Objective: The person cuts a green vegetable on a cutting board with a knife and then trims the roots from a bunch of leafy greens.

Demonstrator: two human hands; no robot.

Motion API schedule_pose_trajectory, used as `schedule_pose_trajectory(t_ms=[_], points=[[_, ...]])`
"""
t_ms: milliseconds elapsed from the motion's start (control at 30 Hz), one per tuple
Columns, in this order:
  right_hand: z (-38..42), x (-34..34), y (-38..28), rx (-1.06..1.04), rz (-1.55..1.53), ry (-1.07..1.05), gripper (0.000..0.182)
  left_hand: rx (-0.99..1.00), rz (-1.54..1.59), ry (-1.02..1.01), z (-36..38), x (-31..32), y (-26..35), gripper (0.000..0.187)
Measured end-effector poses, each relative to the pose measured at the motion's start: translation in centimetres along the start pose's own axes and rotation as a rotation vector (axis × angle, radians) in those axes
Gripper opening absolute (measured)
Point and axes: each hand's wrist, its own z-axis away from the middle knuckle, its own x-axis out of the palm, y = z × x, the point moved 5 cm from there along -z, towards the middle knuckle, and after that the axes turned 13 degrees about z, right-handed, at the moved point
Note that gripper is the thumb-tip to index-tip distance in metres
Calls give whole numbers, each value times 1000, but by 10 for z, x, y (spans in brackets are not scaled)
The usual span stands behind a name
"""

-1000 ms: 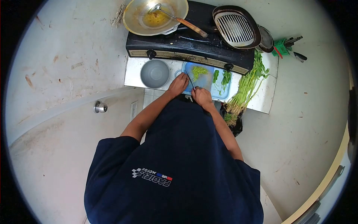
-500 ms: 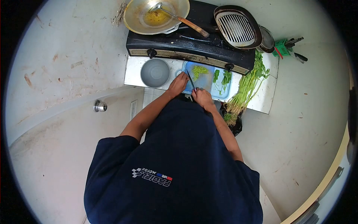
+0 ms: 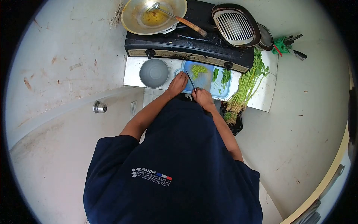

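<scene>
My right hand (image 3: 203, 98) is wrapped round the handle of a knife (image 3: 190, 80), its blade pointing up and left over a blue cutting board (image 3: 204, 83). Close beside the blade, my left hand (image 3: 179, 83) is at the board's left edge with its fingers bent together; whatever they press on is hidden. Chopped green pieces (image 3: 198, 70) form a small pile beyond the blade. Leafy green sprigs (image 3: 225, 77) lie on the light blue right part of the board.
A grey bowl (image 3: 154, 73) stands left of the board. Behind is a black stove (image 3: 186, 46) with a wok (image 3: 138, 18) holding a ladle (image 3: 190, 26), and a grill pan (image 3: 238, 28). Long leafy stalks (image 3: 248, 84) lie at right, near a green basket (image 3: 281, 45) of utensils.
The view has shifted very slightly. Both hands and the knife stay in nearly the same place at the board.
</scene>
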Motion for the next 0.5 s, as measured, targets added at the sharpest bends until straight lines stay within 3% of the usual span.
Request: schedule_pose_trajectory(t_ms=[500], points=[[-5, 0, -4, 12, -46, -45, 42, 1, -43, 2, 0, 1, 2, 9]])
